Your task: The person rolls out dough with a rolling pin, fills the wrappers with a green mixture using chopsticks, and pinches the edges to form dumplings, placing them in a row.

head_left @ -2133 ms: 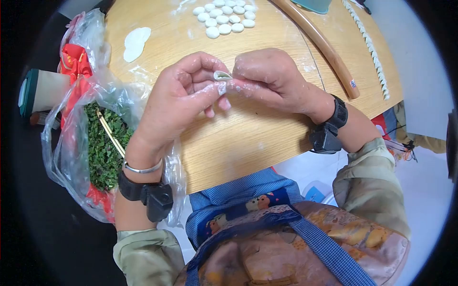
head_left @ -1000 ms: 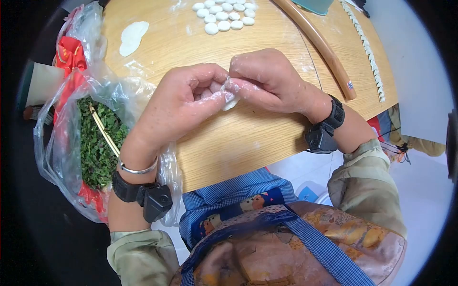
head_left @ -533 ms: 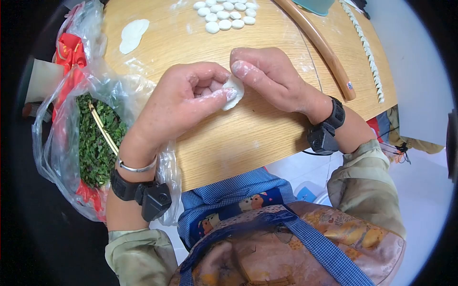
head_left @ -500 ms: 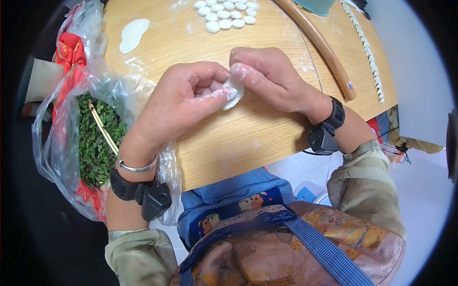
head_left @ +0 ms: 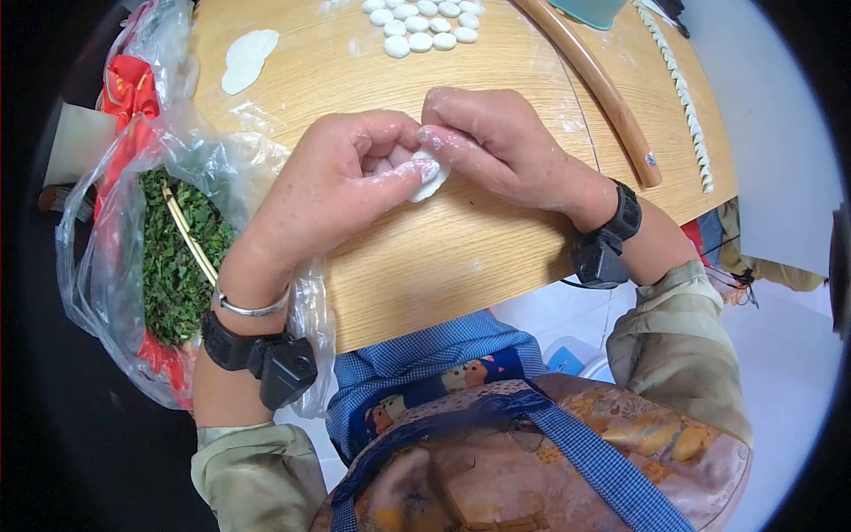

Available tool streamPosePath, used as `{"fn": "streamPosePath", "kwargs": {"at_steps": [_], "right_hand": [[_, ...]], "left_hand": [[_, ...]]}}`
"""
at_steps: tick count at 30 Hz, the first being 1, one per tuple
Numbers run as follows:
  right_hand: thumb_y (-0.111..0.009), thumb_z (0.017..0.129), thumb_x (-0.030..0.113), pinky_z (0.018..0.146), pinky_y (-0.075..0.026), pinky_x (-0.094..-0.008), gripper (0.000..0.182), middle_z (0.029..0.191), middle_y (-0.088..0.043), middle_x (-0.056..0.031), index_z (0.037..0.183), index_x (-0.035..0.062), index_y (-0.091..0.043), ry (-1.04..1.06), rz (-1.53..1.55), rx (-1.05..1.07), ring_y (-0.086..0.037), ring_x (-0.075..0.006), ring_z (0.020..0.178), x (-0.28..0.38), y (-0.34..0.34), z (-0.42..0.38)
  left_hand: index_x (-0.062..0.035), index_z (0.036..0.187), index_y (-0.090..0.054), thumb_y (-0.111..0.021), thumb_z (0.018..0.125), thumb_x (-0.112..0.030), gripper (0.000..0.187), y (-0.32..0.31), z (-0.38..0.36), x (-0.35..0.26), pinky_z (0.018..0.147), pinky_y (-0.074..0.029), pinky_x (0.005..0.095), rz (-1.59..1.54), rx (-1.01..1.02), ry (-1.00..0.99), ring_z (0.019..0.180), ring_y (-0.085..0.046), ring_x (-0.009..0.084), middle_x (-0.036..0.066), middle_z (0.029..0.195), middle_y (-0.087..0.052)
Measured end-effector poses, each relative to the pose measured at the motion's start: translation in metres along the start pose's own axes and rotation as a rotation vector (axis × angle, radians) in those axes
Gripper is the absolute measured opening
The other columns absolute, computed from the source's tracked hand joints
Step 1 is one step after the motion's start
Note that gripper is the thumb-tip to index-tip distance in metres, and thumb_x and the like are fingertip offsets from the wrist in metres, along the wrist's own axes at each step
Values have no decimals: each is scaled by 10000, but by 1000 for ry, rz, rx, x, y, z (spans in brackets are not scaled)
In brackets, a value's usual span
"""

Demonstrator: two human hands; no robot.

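Head view, near to far: patterned apron with blue checked straps (head_left: 496, 417) at bottom edge. Above, both hands over the wooden counter (head_left: 443, 257): left hand (head_left: 328, 191) and right hand (head_left: 496, 142), flour-dusted, fingers (head_left: 424, 170) pressed together, pinching a folded dumpling (head_left: 432, 177) between them, just above the counter. Soft, light, likely sticky where damp; easily torn, so best held at the sealed rim, not the filled belly. Left of the wrist, plastic bag of chopped greens (head_left: 177, 257) with chopsticks (head_left: 191, 235). Farther off, rolled wrappers (head_left: 244, 58), dough discs (head_left: 421, 22), rolling pin (head_left: 594, 84), row of finished dumplings (head_left: 687, 97).
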State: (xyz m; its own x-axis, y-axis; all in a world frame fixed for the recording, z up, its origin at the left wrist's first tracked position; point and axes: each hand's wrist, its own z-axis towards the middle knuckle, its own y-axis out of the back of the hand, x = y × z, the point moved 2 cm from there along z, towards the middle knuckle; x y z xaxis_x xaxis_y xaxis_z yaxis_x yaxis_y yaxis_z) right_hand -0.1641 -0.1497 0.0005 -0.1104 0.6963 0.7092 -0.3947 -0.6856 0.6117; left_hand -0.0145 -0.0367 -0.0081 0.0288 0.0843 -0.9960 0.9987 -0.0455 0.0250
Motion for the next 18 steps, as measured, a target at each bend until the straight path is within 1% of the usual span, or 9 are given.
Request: {"fn": "streamPosePath", "kwargs": {"at_steps": [1,2,4,7,10,11,13,16,18], "right_hand": [[-525,1007,275,600,-443,-379,309,683,-552,-152,861,6,-571,-23,18,12,-539,-292,610,0,0,0],[-525,1007,275,600,-443,-379,309,683,-552,-152,861,6,-571,-23,18,11,-539,-292,610,2,1,0],[-493,1028,304,618,-441,-353,356,675,-547,-130,869,-1,-583,-238,284,16,-527,-239,612,1,2,-2],[-479,1032,305,630,-438,-338,359,684,-550,-115,879,1,-594,-260,227,40,-516,-203,627,-5,4,-3],[-494,1021,290,621,-434,-343,341,689,-543,-125,868,-2,-581,-124,139,38,-513,-206,629,2,3,1],[-494,1021,290,621,-434,-343,341,689,-543,-125,868,-2,-581,-125,139,38,-513,-206,629,1,2,1],[-491,1032,213,610,-391,-298,292,720,-445,-68,838,-3,-523,-95,106,32,-431,-139,650,-3,0,-1],[-499,1028,202,617,-394,-293,278,724,-452,-66,847,-7,-526,-41,76,16,-441,-138,658,-4,-2,-1],[-498,1029,205,616,-394,-293,277,723,-453,-66,851,-5,-528,-77,96,42,-440,-138,658,1,2,0]], "left_hand": [[49,1038,-670,-679,918,-114,203,0,0,0,659,-471,183,-1,0,0,747,-580,23,-10,815,-655],[51,1036,-670,-675,918,-111,201,-1,0,0,660,-471,183,-19,3,11,746,-581,25,-6,817,-656],[54,1035,-669,-672,918,-107,198,-1,0,-2,662,-472,183,-37,6,22,745,-582,26,-2,819,-658],[58,1025,-667,-665,918,-103,193,-1,-1,-4,655,-466,183,-56,13,38,737,-580,30,-4,811,-651],[57,1023,-667,-660,919,-104,192,0,0,-2,652,-461,185,-21,12,34,728,-578,33,-6,802,-645],[57,1024,-668,-661,920,-111,197,0,0,-2,649,-458,186,-29,22,41,725,-575,33,-7,800,-642],[56,1026,-669,-661,921,-117,202,0,-1,-1,647,-456,187,-37,31,49,723,-572,34,-8,799,-639],[57,1032,-664,-645,932,-120,205,0,-1,0,666,-482,198,-24,45,37,739,-593,49,9,820,-653],[13,1115,-648,-607,962,-142,222,-1,-2,-3,694,-470,196,-67,79,86,796,-585,40,-2,921,-664]]}}
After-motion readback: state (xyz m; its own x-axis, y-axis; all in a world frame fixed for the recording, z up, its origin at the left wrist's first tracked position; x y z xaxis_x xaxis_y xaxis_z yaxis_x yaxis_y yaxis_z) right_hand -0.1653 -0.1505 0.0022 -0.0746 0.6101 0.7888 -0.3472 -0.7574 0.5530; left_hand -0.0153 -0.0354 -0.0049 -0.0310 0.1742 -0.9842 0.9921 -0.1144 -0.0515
